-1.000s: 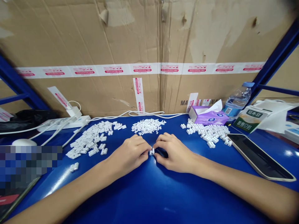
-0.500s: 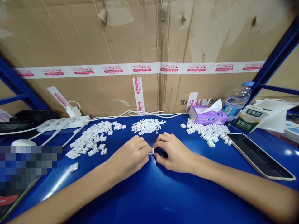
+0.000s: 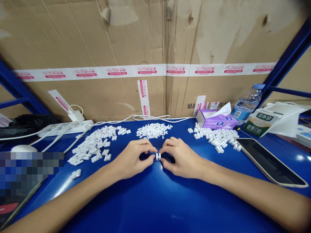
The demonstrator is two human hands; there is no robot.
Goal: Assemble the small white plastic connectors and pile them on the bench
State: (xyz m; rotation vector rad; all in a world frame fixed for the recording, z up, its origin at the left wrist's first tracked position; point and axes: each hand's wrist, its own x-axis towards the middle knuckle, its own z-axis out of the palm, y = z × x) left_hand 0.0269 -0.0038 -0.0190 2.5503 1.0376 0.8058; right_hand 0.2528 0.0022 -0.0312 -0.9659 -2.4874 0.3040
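Observation:
Between my two hands is a small white plastic connector (image 3: 158,157) with two side-by-side lobes, just above or on the blue tabletop. My right hand (image 3: 181,158) has its index finger and thumb at the connector's right end, gripping it as far as I can see. The thumb and index finger of my left hand (image 3: 136,158) are spread apart in a curve close to its left end, with a gap between them. Beyond my fingers lies a heap of tiny white plastic pieces (image 3: 154,130).
White connectors are piled at left (image 3: 93,144) and right (image 3: 216,137). A phone (image 3: 272,161) lies by my right forearm. Behind are a purple tissue box (image 3: 216,120), a water bottle (image 3: 247,103), a carton (image 3: 261,121), a power strip (image 3: 63,127) with cables, and a cardboard wall (image 3: 121,42).
My left thumb and index finger have parted and drawn slightly left, leaving more of the white connector showing. My right hand has hardly moved.

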